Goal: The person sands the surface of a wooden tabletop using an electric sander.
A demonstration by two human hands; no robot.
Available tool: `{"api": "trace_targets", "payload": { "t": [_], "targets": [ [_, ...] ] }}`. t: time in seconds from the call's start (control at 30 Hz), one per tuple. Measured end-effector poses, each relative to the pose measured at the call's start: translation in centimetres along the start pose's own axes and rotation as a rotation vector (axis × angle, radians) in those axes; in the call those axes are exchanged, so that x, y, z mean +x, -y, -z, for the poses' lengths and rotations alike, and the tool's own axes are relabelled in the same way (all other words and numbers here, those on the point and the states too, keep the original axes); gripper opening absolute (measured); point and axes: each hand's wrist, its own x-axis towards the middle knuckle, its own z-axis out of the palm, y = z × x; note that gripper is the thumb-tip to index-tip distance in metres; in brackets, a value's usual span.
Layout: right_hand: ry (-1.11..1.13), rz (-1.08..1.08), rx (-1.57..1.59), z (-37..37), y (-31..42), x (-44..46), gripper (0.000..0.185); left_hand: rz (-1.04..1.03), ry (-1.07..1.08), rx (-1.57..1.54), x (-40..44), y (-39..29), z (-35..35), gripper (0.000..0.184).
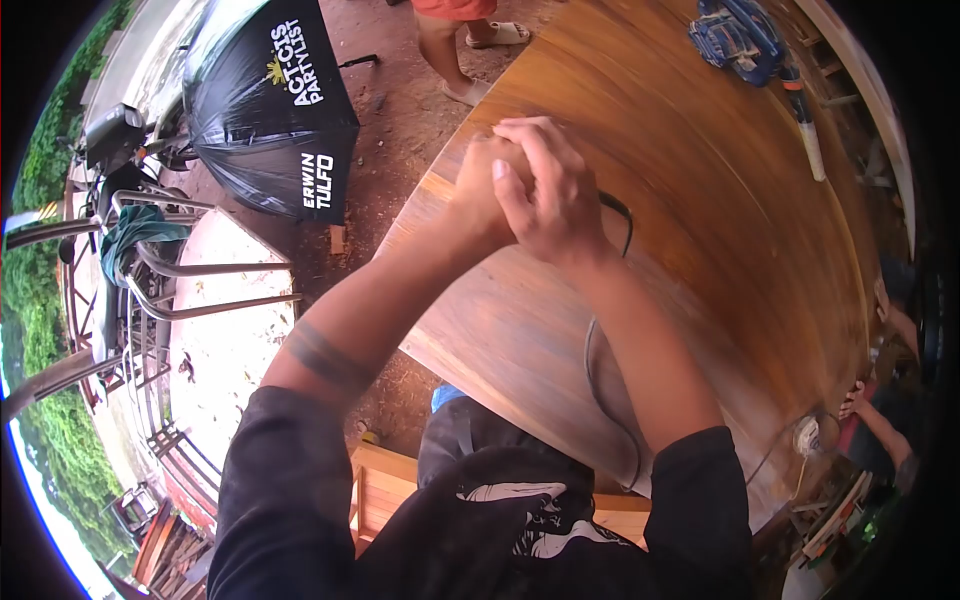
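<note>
My left hand and my right hand are together above a broad brown wooden slab. The right hand lies over the left, its fingers curled and its thumb pointing up. Both hands are closed, and whatever is beneath them is hidden. A dark cord shows beside my right hand, passes under the right forearm and runs along the slab toward my body. The wood grain looks streaked, darker at the far side and paler, dustier close to me.
A blue power tool lies on the slab's far right, beside a stick-like tool with a pale end. A black umbrella stands open at left. Another person's legs show at the top; other people's hands show at right.
</note>
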Motion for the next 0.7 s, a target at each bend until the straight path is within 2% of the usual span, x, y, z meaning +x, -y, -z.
{"api": "trace_targets", "payload": {
  "t": [0.1,0.13,0.17,0.3,0.43,0.57,0.7],
  "targets": [
    [0.003,0.026,-0.003,-2.6,0.0,1.7,0.029,0.052,0.021,-0.033,-0.4,2.9,1.2,0.022],
    [-0.015,0.031,0.015,-3.5,0.1,2.1,0.028,0.09,0.033,0.05,-0.5,3.7,1.1,0.019],
    [-0.02,0.049,0.018,-4.3,0.1,2.7,0.028,0.054,-0.021,0.037,-0.8,4.9,1.3,0.02],
    [-0.057,0.09,0.035,-7.1,-0.2,4.8,0.028,0.107,-0.064,-0.137,-1.2,8.1,2.4,0.022],
    [-0.084,0.101,0.03,-7.8,-1.0,6.1,0.027,-0.023,-0.064,-0.045,0.1,10.0,2.9,0.027],
    [-0.094,0.095,0.026,-6.3,-2.3,5.7,0.027,-0.085,0.004,0.069,1.6,8.9,2.2,0.031],
    [-0.079,0.017,0.021,-2.5,-2.6,3.3,0.028,-0.135,0.09,0.119,2.8,4.7,2.0,0.033]
  ]
}}
